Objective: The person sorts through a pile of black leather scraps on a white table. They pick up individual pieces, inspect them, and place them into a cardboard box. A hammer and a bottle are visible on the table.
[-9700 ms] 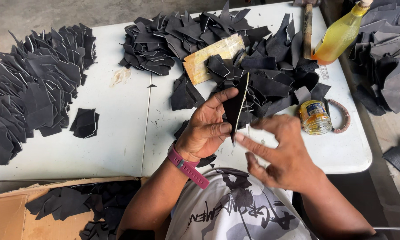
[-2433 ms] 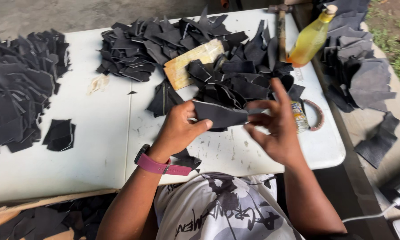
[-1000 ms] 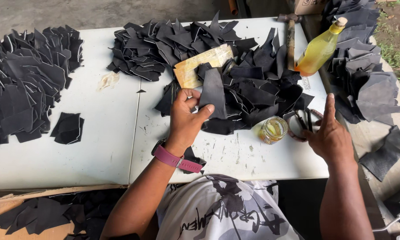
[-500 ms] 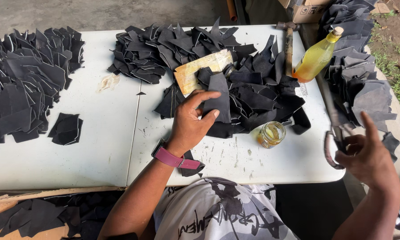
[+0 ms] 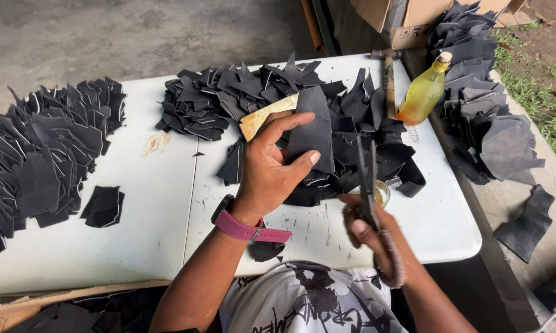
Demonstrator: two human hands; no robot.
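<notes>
Head view: the left hand [image 5: 272, 166] grips a flat black leather piece [image 5: 312, 132] by its lower edge, raised above the table [image 5: 167, 203] near the front edge. The right hand [image 5: 377, 237] is clenched on scissors [image 5: 369, 185], blades pointing up beside the piece. The piece appears thin, light and pliable; hold it near the edge, clear of the blades.

An outdoor-edge leather workshop: heaps of black cut pieces [image 5: 49, 160] cover a white worktop [image 5: 167, 203], with a hammer [image 5: 387, 80] at upper right.
</notes>
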